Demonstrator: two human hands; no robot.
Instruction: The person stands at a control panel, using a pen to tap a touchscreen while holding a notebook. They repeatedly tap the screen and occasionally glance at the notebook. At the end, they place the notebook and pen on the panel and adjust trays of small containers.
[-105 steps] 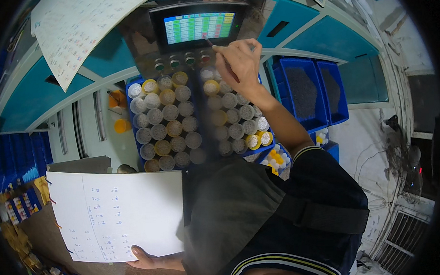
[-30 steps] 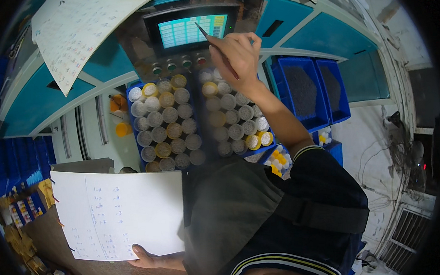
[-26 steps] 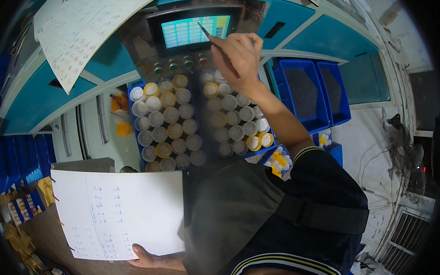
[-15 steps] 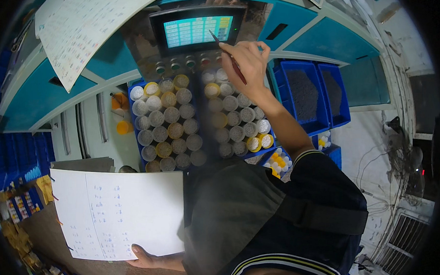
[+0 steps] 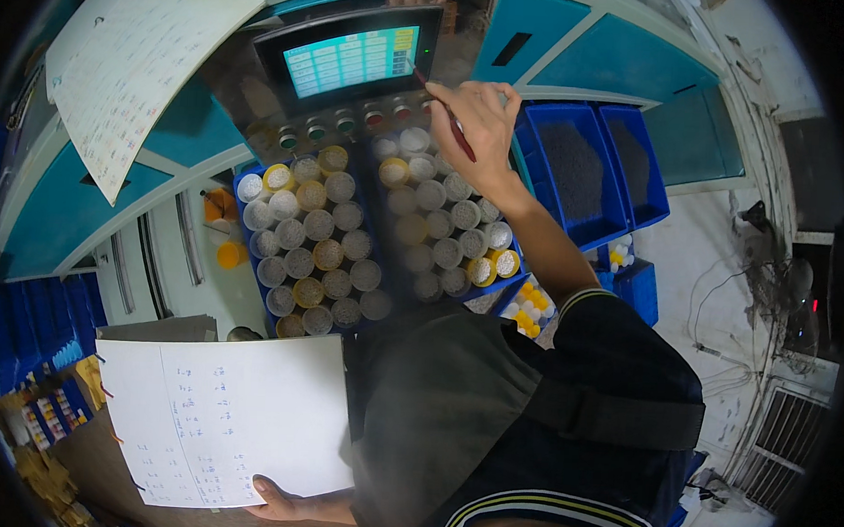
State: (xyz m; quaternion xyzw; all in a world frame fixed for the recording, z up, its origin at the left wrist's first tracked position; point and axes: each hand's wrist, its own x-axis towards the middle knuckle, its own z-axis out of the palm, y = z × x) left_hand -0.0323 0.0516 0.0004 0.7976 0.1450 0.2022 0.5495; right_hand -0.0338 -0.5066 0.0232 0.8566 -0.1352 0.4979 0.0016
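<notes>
My right hand [image 5: 478,131] is closed around a dark red pen [image 5: 461,138]. Its thin tip reaches up to the right side of a lit touch screen [image 5: 351,61] in a black frame; whether it touches the glass I cannot tell. Below the screen runs a row of round push buttons [image 5: 345,126], green at the left and red at the right. At the lower left my left hand [image 5: 275,498] grips the bottom edge of an opened notebook [image 5: 274,417], thumb on top of the page. The white page carries columns of blue handwriting, and the fingers underneath are hidden.
Two blue trays full of round cups [image 5: 319,225] of pale pellets stand below the screen. At the right are blue bins [image 5: 577,167] of dark granules. A large handwritten sheet [image 5: 143,63] hangs at the upper left. Orange-yellow cups [image 5: 231,254] stand left of the trays.
The pen tip has moved from the middle of the screen to its right side. The whole view has shifted slightly. My left hand still grips the notebook.
</notes>
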